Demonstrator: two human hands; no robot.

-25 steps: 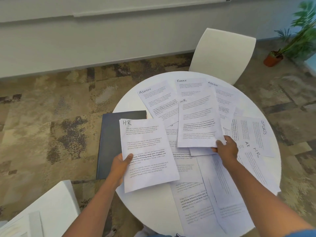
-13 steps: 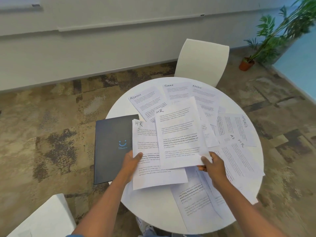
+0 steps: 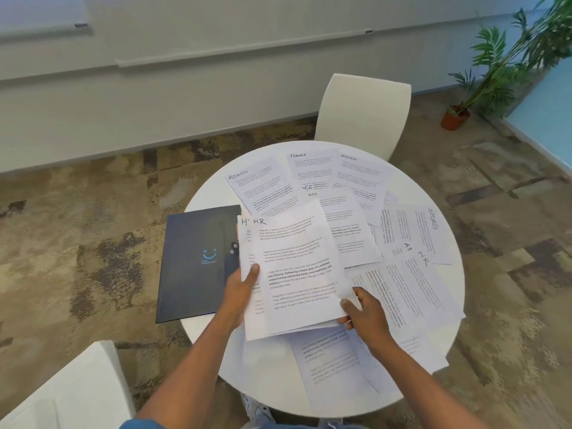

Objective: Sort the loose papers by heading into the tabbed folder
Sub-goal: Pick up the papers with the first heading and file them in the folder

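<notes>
Two sheets headed HR (image 3: 297,267) are stacked over the front of the round white table (image 3: 445,335). My left hand (image 3: 240,289) grips their left edge, thumb on top. My right hand (image 3: 362,311) pinches the lower right corner of the top sheet. A closed dark folder (image 3: 195,261) with a blue smile logo lies on the table's left edge, just left of the stack. Loose papers cover the table: ADMIN (image 3: 263,187), FINANCE (image 3: 309,168), a second ADMIN (image 3: 362,178), SPORTS (image 3: 424,230) and another HR sheet (image 3: 399,286).
A white chair (image 3: 362,116) stands behind the table. Another white seat (image 3: 68,394) is at the lower left. A potted plant (image 3: 495,72) stands at the back right. Patterned carpet surrounds the table.
My right hand has carried the second HR sheet leftward and laid it over the HR sheet in my left hand. The two sheets now overlap almost fully.
</notes>
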